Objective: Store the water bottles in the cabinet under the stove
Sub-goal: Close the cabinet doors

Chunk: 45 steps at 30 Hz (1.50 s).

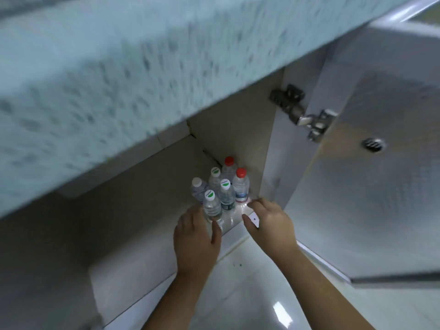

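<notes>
Clear plastic water bottles (220,186) huddle upright in our cabinet's (152,186) right corner, left hand (196,239) gripping the front green-capped bottle (212,206), right hand (269,220) open beside them, so a clumsy nudge could topple the cluster.

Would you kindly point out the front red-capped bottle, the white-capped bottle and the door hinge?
Front red-capped bottle (241,172), head view, on its cap.
White-capped bottle (197,181), head view, on its cap.
Door hinge (316,122), head view, on its metal arm.

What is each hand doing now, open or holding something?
Left hand: fingers around the front bottle, which stands in the cabinet.
Right hand: open, holding nothing.
</notes>
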Tool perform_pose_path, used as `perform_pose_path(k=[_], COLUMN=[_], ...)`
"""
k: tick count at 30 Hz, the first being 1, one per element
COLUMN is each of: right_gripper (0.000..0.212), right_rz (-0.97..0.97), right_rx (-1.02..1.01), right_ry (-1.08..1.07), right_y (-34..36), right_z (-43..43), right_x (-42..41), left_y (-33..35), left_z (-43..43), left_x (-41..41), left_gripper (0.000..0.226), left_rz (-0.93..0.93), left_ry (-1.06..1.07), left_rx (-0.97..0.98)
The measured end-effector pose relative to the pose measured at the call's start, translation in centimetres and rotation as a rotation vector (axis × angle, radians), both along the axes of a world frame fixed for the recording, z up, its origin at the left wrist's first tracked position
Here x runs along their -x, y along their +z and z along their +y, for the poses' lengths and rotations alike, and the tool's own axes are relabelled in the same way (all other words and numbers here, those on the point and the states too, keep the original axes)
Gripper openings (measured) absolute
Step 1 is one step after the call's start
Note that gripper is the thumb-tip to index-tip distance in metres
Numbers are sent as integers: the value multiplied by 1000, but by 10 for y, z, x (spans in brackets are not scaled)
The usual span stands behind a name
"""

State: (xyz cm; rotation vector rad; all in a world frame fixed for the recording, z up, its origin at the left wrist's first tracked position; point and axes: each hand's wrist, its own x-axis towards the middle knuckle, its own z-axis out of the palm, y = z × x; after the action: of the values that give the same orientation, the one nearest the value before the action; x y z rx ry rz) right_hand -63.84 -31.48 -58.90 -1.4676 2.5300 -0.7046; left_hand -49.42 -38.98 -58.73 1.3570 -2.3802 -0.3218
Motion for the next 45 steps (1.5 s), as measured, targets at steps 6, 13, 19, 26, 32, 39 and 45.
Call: perform_pose_path(k=[6, 13, 19, 26, 32, 39, 45], right_gripper=[23, 28, 31, 30, 38, 38, 29], right_rz=[-69, -138, -58, 14, 29, 34, 35], right_rx=[-29, -61, -4, 30, 62, 28, 9], right_ry=[-18, 25, 161, 263, 331, 400, 555], right_y=[98, 229, 346, 405, 425, 436, 433], right_z=[61, 121, 156, 183, 211, 285, 297], right_x=[-18, -25, -4, 6, -39, -130, -199], left_y=[100, 220, 324, 388, 398, 391, 374], left_z=[61, 146, 188, 219, 255, 334, 384], left_x=[-21, -38, -24, -43, -104, -213, -295], left_gripper=[42, 38, 37, 35, 30, 34, 35], left_rz=[-71, -143, -117, -52, -40, -56, -31], left_ry=[12, 3, 17, 123, 219, 390, 615], left_rx=[-78, -174, -155, -92, -8, -47, -114])
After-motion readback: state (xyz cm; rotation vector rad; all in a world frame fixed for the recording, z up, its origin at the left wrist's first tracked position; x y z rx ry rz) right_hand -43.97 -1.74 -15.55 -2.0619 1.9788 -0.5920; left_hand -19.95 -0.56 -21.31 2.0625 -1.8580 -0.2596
